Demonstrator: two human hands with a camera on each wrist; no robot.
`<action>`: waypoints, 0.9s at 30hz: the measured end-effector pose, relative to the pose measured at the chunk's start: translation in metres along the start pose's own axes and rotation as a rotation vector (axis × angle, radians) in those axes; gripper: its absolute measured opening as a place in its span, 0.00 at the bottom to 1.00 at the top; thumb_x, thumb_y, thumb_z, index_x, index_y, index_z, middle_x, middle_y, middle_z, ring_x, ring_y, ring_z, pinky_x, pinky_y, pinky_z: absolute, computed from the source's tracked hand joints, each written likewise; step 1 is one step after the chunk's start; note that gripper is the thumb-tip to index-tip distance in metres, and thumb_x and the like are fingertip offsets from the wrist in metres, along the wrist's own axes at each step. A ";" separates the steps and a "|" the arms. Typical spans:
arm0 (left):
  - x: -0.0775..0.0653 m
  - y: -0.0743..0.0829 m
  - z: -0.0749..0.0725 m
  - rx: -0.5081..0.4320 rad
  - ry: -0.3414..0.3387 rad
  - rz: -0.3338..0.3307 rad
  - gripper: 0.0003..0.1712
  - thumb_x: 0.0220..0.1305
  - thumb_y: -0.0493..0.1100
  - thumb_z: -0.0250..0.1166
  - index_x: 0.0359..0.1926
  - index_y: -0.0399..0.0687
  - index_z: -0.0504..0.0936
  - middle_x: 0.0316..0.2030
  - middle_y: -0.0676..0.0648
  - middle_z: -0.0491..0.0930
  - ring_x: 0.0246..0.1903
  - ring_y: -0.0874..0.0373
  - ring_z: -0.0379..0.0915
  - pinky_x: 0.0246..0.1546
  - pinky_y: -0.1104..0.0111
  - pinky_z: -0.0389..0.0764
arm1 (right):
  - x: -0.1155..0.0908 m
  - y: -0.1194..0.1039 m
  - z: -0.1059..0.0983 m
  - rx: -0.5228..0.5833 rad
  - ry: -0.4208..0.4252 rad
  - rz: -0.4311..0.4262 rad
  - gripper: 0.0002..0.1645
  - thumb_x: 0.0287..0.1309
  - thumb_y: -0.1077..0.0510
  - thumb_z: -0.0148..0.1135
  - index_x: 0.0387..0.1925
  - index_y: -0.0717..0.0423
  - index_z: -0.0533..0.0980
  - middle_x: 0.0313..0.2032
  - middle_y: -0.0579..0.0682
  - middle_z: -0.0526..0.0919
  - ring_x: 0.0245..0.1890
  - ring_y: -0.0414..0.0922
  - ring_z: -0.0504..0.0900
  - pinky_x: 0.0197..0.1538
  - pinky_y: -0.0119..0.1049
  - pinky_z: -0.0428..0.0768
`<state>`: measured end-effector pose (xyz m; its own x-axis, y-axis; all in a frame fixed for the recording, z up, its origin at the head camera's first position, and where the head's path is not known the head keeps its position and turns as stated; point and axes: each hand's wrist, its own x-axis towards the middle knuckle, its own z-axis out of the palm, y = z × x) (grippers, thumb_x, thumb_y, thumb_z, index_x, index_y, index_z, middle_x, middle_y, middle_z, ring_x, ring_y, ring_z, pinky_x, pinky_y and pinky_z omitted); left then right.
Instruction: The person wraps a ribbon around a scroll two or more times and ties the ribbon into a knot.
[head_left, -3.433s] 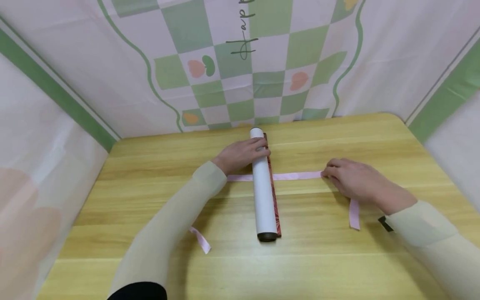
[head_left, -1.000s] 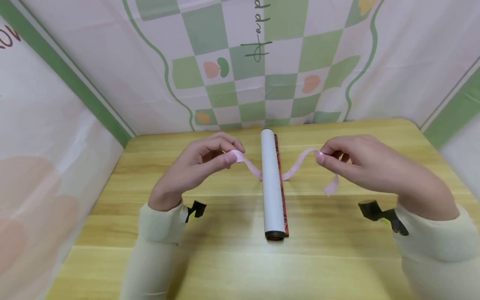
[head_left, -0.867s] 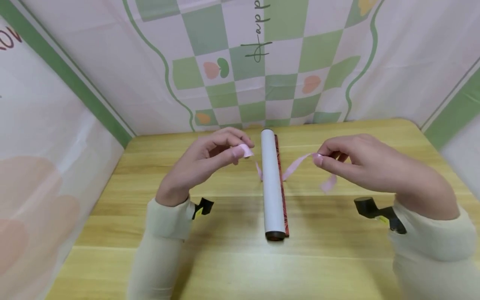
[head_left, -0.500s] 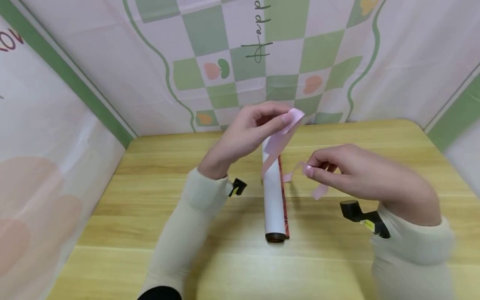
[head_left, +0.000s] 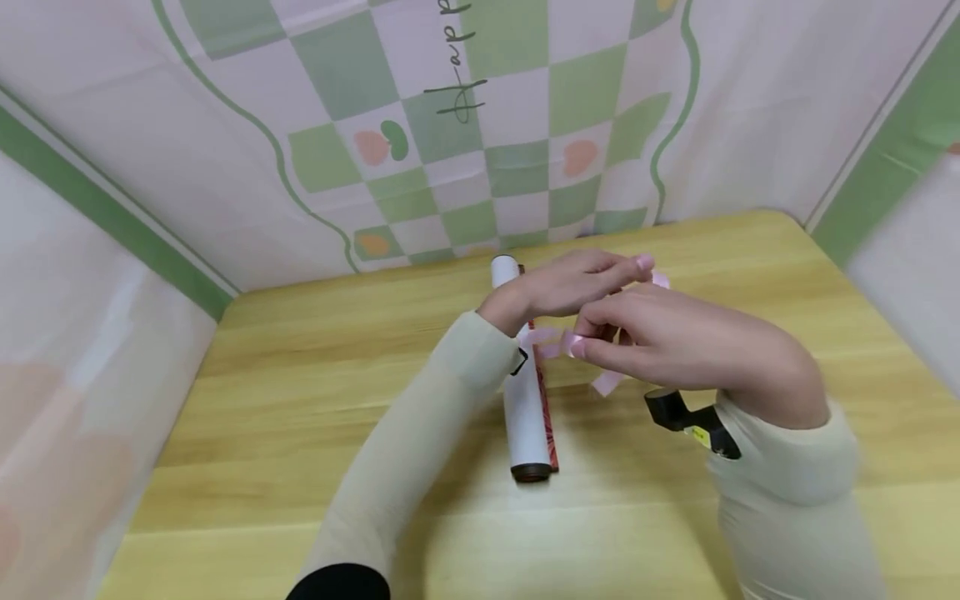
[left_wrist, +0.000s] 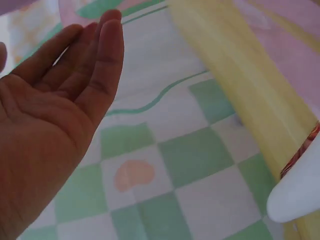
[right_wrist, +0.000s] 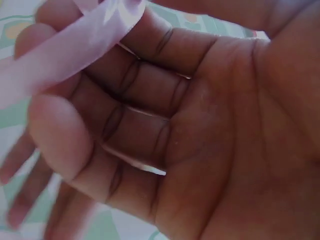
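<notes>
Tightly, a right hand (head_left: pixel 667 340) pinches a pink ribbon (head_left: pixel 606 383) near its trailing end; just beyond, a left hand (head_left: pixel 576 282) shows loosely bent fingers (left_wrist: pixel 103 75), its own hold impossible to tell. Keeping the strip flat under light, even tension likely serves best. Beneath the left wrist, a white roll (head_left: pixel 525 421) lies on a wooden table (head_left: pixel 262 375); no container shows.
</notes>
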<state>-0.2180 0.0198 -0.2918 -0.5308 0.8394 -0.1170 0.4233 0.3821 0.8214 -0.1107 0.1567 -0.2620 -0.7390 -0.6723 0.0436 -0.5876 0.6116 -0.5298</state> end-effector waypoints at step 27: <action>-0.087 -0.017 0.019 0.150 0.501 0.364 0.23 0.53 0.51 0.70 0.49 0.48 0.79 0.37 0.57 0.83 0.39 0.70 0.76 0.38 0.72 0.74 | 0.000 -0.001 -0.005 0.003 0.068 0.141 0.18 0.67 0.40 0.47 0.37 0.45 0.77 0.22 0.41 0.74 0.15 0.32 0.77 0.28 0.33 0.72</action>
<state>-0.1650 -0.0522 -0.3067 -0.5974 0.6569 0.4601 0.7203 0.1873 0.6679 -0.1119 0.1581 -0.2568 -0.8347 -0.5500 0.0263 -0.4757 0.6962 -0.5375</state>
